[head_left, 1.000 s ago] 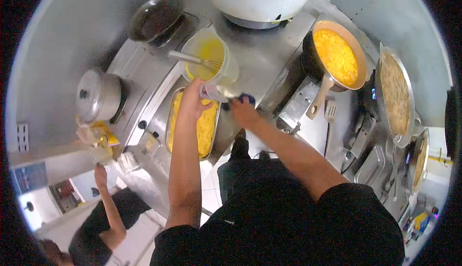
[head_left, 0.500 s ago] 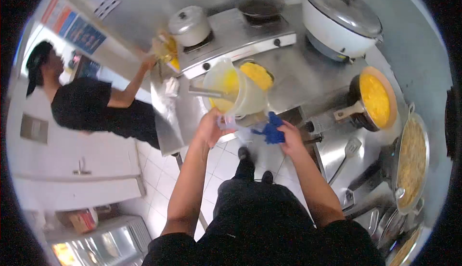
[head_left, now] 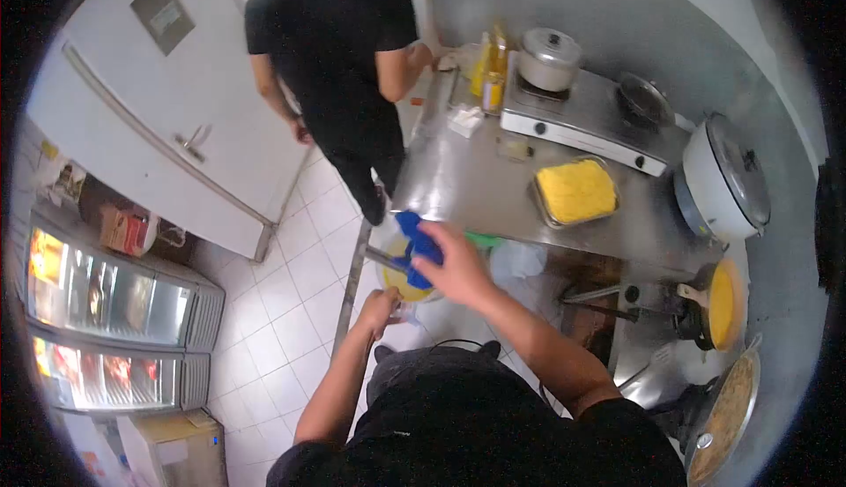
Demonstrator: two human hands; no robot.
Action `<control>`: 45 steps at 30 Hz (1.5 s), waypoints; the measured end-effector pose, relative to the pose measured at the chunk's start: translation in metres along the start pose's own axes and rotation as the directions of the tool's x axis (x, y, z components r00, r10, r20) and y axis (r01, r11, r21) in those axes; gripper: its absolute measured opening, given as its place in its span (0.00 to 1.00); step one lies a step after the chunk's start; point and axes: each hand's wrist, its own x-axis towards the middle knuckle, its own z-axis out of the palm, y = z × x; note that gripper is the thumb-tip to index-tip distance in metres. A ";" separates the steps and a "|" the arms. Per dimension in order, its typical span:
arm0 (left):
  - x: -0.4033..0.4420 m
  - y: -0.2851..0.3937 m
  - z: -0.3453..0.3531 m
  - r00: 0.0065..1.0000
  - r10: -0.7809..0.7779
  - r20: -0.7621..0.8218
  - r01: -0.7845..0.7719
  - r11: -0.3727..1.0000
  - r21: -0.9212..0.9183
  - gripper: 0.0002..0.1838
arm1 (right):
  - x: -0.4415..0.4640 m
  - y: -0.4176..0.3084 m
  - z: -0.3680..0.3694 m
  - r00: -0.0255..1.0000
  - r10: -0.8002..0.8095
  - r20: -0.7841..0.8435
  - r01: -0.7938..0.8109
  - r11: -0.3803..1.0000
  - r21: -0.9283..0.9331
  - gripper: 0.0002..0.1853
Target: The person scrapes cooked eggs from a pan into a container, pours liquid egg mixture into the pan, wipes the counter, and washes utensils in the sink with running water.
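In front of me a translucent plastic pitcher (head_left: 397, 277) with yellow residue inside is partly covered by my hands. My left hand (head_left: 379, 311) is wrapped round its handle. A metal utensil handle (head_left: 381, 256) sticks out over the pitcher's left side. Bunched in my right hand (head_left: 460, 265) is a blue cloth (head_left: 414, 245), held over the pitcher's upper part; whether it touches the pitcher I cannot tell. Up and to the right, a glass dish (head_left: 555, 220) full of yellow food (head_left: 577, 191) rests on the steel counter (head_left: 467, 165).
A two-burner stove (head_left: 577, 139) carries a lidded pot (head_left: 548, 59) and a dark pan (head_left: 643, 99). Right of it stand a large rice cooker (head_left: 718, 178), a pan of yellow food (head_left: 723, 306) and a wide noodle pan (head_left: 727, 416). A co-worker (head_left: 335, 55) stands left of the counter.
My view has swung left. The pitcher has moved away from beside the dish, down and toward the counter's left end. My right hand has brought the cloth over to it. The co-worker has turned away.
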 end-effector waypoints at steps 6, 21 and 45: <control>-0.003 -0.057 -0.146 0.997 -0.045 -0.064 0.048 0.998 0.041 0.21 | 0.009 -0.053 0.161 0.859 0.083 0.506 0.163 0.891 -0.423 0.17; 0.081 -0.007 -0.312 0.997 -0.070 -0.027 0.064 0.979 -0.195 0.18 | 0.158 0.280 0.063 0.441 0.879 -0.183 -0.264 0.322 0.909 0.10; 0.400 0.271 -0.405 0.983 0.042 0.176 -0.058 0.995 0.086 0.21 | 0.361 0.265 0.005 0.049 0.782 -0.621 -0.236 0.614 0.753 0.11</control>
